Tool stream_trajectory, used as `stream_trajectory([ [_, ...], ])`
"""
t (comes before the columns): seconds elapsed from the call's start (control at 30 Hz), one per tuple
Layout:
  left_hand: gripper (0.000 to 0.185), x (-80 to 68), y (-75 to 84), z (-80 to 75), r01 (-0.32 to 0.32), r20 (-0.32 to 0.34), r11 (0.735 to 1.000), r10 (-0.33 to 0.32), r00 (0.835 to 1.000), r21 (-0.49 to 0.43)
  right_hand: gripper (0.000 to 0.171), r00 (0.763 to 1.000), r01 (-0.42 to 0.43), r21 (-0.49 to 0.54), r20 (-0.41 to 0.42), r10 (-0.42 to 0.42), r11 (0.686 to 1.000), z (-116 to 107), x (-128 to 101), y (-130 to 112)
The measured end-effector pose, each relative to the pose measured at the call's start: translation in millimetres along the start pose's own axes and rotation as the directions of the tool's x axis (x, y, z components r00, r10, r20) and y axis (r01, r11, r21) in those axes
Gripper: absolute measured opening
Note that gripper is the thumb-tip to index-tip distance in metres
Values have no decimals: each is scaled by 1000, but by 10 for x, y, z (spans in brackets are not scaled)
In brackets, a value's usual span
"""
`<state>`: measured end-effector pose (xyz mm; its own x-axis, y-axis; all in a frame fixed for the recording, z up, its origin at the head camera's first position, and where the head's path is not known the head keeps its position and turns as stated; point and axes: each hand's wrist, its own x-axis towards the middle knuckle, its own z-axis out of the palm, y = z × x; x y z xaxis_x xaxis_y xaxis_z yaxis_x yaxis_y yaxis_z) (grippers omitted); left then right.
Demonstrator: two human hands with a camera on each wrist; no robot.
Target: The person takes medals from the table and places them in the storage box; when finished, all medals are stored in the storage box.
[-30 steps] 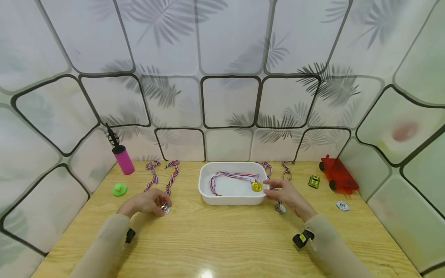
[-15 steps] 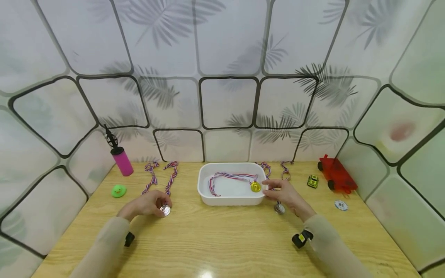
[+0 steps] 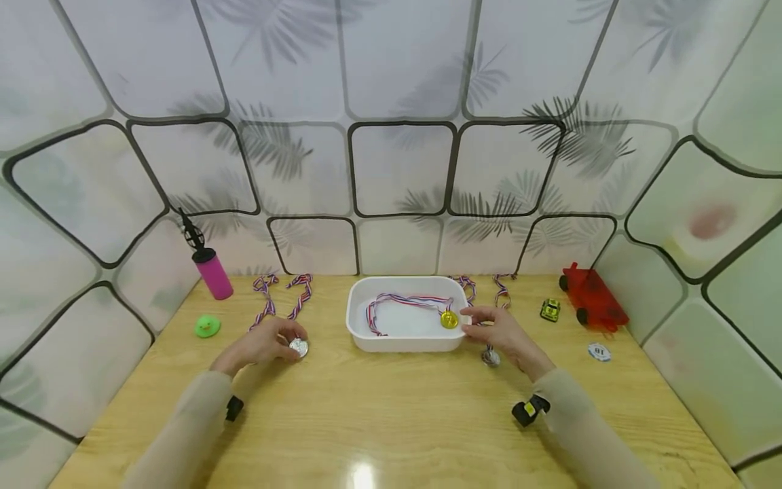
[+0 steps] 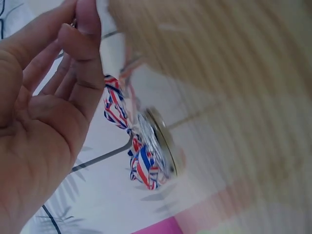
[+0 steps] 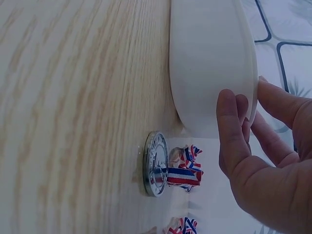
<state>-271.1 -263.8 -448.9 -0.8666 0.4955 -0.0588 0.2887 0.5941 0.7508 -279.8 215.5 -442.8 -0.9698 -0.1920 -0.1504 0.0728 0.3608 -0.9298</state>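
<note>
My left hand point(image 3: 267, 341) pinches a silver medal point(image 3: 299, 348) between thumb and fingers, left of a white plastic tub point(image 3: 408, 345). In the left wrist view, another medal point(image 4: 158, 141) with a bunched red, white and blue ribbon point(image 4: 146, 165) stands out beyond the hand; the pinched one is almost hidden there by the fingers. At the tub's right end, my right hand point(image 3: 504, 337) grips the rim, thumb and fingers on either side of the wall. Inside the tub lies a gold medal point(image 3: 449, 319) with its ribbon. Just below the right hand rests a silver medal point(image 3: 491, 356).
Far left stand a pink hand pump point(image 3: 214, 275) and a green toy duck point(image 3: 207, 326). On the right are a small yellow car point(image 3: 550, 310), a red toy cart point(image 3: 592, 299) and a round chip point(image 3: 599, 352). A patterned curtain point(image 3: 400, 170) closes off the back.
My left hand has shifted slightly right and up with the silver medal, whose face now shows more. The right hand stays on the tub's rim. The head view has tilted a little.
</note>
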Motion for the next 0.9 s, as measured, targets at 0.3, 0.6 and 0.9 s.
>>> stream_trajectory([
  [0.3, 43, 135, 127, -64, 6, -161, 952, -58, 985, -307, 47, 1000, 1, -12, -1, -1, 1000, -8, -1, -26],
  [0.6, 48, 326, 341, -72, -82, -326, 900, -69, 943, -428, 48, 1000, 9, 6, -2, -9, 1000, -2, -15, 9],
  [0.9, 45, 439, 567, -201, -155, -394, 905, -15, 919, -396, 47, 1000, 7, 28, 1, -8, 1000, -1, 1, 10],
])
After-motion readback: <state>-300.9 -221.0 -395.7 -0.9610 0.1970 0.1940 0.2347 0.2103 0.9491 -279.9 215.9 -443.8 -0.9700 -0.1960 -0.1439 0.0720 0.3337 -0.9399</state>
